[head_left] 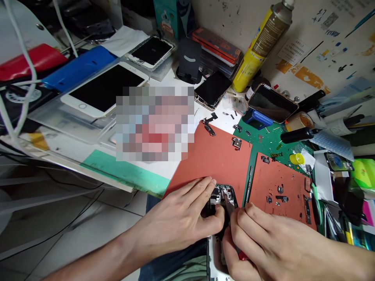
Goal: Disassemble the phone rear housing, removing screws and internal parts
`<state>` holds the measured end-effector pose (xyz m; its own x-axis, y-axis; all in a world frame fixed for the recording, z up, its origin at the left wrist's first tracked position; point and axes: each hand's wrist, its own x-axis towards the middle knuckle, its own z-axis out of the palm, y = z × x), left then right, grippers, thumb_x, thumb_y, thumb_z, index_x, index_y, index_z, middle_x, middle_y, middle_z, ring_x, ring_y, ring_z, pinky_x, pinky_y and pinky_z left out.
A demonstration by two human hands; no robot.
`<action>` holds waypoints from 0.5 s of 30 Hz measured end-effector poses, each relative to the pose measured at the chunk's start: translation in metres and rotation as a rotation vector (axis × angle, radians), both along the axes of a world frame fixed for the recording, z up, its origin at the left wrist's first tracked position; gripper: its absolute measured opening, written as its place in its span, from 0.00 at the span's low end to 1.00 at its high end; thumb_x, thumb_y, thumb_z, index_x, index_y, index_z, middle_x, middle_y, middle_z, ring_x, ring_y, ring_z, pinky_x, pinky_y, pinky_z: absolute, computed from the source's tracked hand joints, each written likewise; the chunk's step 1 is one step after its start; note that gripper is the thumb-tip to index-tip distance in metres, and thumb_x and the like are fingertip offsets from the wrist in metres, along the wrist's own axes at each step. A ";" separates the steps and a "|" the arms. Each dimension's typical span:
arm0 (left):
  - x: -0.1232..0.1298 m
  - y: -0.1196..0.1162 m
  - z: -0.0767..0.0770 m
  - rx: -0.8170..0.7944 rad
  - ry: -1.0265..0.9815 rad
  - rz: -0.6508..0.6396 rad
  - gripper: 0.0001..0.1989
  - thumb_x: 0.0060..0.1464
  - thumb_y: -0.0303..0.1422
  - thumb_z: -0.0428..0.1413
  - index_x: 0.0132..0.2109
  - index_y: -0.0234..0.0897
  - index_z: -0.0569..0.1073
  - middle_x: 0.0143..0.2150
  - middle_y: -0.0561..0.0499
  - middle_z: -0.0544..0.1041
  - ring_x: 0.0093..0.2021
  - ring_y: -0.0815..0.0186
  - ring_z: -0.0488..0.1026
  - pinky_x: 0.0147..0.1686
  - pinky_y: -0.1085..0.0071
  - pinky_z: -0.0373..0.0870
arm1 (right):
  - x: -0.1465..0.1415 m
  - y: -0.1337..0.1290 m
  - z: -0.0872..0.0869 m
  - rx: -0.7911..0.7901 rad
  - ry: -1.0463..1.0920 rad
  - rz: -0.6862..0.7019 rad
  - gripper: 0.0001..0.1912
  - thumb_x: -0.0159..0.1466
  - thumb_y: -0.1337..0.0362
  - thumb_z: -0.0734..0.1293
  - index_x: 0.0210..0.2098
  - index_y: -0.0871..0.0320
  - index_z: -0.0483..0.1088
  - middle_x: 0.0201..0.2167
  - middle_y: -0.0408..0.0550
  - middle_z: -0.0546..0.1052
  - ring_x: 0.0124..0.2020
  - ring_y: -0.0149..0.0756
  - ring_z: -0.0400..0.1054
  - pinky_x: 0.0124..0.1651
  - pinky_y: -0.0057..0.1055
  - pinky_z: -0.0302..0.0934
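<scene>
An opened phone housing (215, 253) lies near the front edge, with small parts showing at its top end. Its left side is gripped by my left hand (187, 214), fingers over the upper edge and thumb bent across the inside. My right hand (258, 238) is closed on a slim pointed metal tool (227, 201) that looks like tweezers; its tip is inside the top of the housing. A bit of red shows under my right palm, mostly hidden. Just beyond my right fingers, a thin screwdriver (249, 181) lies between two red-brown mats.
Small phone parts (281, 199) are scattered on the right mat (263, 175); a few more sit on the left mat (205, 156). Behind are a white phone (105, 89), a propped phone (272, 102) and a yellow spray can (260, 43). One patch is blurred out.
</scene>
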<state>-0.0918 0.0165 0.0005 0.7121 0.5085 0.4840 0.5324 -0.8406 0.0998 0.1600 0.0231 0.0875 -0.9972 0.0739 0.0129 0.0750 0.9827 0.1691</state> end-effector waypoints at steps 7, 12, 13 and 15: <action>-0.001 0.001 -0.002 -0.007 -0.008 -0.007 0.07 0.67 0.25 0.54 0.50 0.37 0.73 0.60 0.30 0.83 0.63 0.46 0.80 0.60 0.54 0.80 | -0.003 0.004 0.002 -0.021 0.006 -0.008 0.12 0.69 0.60 0.72 0.49 0.58 0.77 0.31 0.45 0.77 0.30 0.41 0.70 0.39 0.43 0.59; 0.001 0.000 -0.002 0.013 -0.013 -0.012 0.06 0.68 0.25 0.54 0.49 0.38 0.72 0.58 0.30 0.83 0.61 0.44 0.82 0.58 0.53 0.82 | -0.004 0.006 0.005 0.004 -0.015 0.016 0.15 0.69 0.57 0.71 0.50 0.60 0.78 0.34 0.49 0.80 0.37 0.45 0.74 0.47 0.46 0.62; 0.001 0.000 -0.002 0.015 -0.009 -0.014 0.07 0.67 0.24 0.55 0.49 0.38 0.72 0.58 0.30 0.84 0.61 0.44 0.82 0.58 0.53 0.82 | -0.004 0.006 0.005 -0.003 -0.009 -0.005 0.12 0.69 0.58 0.71 0.47 0.60 0.78 0.31 0.46 0.78 0.32 0.42 0.72 0.42 0.44 0.60; 0.001 0.000 -0.002 0.014 -0.003 -0.021 0.08 0.67 0.25 0.56 0.51 0.39 0.71 0.58 0.30 0.84 0.61 0.45 0.82 0.58 0.54 0.82 | -0.004 0.006 0.005 -0.019 -0.008 -0.024 0.09 0.69 0.60 0.71 0.44 0.59 0.77 0.28 0.44 0.75 0.28 0.38 0.67 0.37 0.42 0.56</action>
